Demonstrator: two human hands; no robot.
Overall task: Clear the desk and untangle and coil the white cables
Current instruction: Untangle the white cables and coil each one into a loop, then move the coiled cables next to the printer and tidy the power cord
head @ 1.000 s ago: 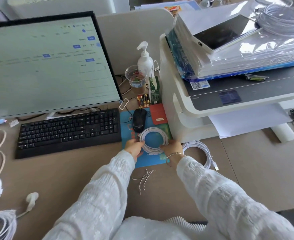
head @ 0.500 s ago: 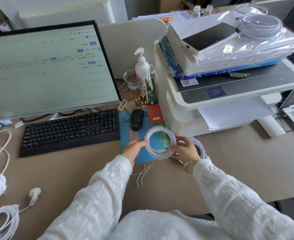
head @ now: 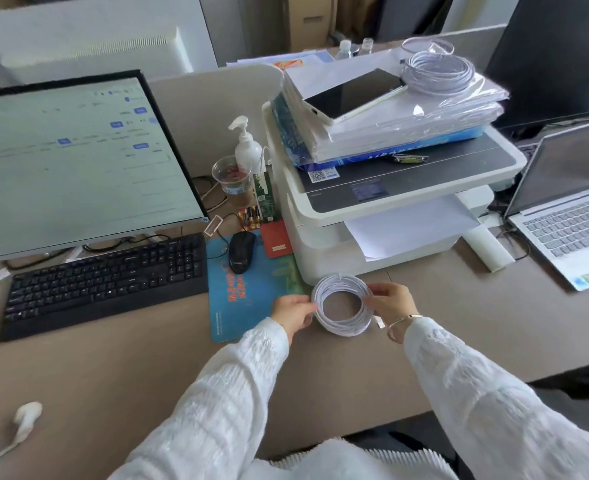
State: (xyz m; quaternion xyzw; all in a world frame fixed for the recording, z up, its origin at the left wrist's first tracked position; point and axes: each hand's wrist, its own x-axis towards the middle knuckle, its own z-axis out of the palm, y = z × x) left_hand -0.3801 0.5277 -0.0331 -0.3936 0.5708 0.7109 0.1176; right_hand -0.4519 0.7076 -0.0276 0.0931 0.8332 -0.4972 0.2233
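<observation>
Left hand and right hand each pinch opposite sides of a white cable coil, fingers curled, over the desk just before the printer.

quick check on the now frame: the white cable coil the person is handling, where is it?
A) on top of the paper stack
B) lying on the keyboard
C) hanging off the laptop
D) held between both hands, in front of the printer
D: the left hand and right hand grip opposite sides of the white cable coil, just in front of the printer.
</observation>
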